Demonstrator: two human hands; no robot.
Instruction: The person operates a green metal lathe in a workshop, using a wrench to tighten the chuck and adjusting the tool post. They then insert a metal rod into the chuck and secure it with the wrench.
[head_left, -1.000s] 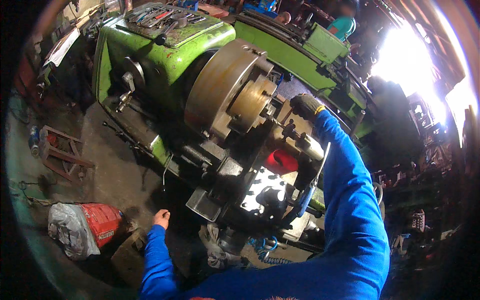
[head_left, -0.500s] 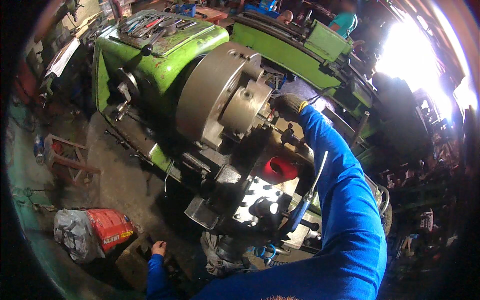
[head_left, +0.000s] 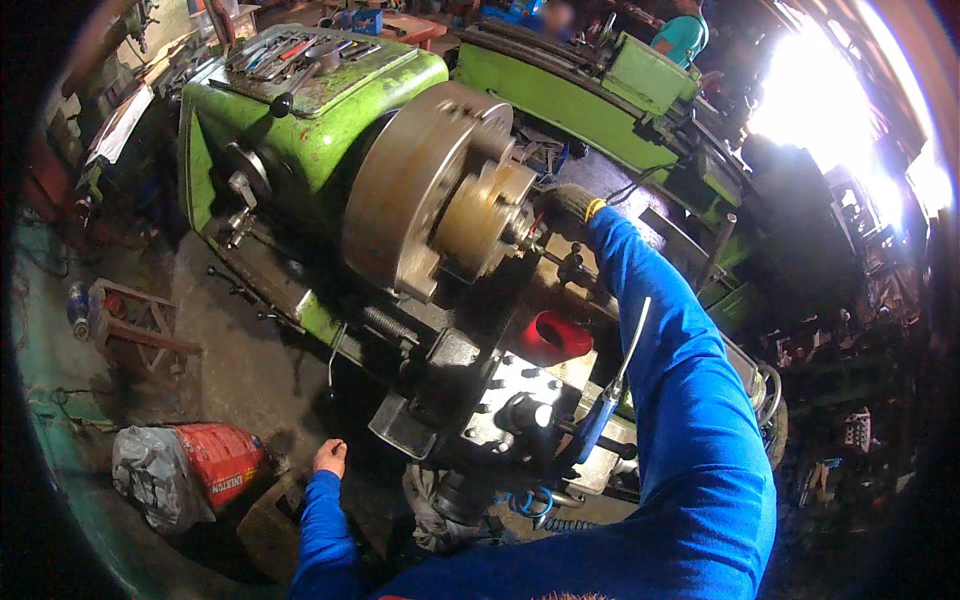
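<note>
A: In the head view, how are the hands?

B: The right hand, in a dark glove, is beside the metal cylinder. Its fingers are near the thin rod, but I cannot tell how far they are open, or whether they grip it. The bare left hand is low on the left side, well apart from the lathe chuck; its fingers are bent, and I cannot tell whether they hold something.

A: What is different from the earlier frames?

B: One second ago the glove was farther from the cylinder; now it is just beside. The left hand appears higher than half a second ago.

A: And the cylinder?

B: It sits at the chuck's front, blurred, its long axis sloping down to the right. The rod points up-left toward its end face.
</note>
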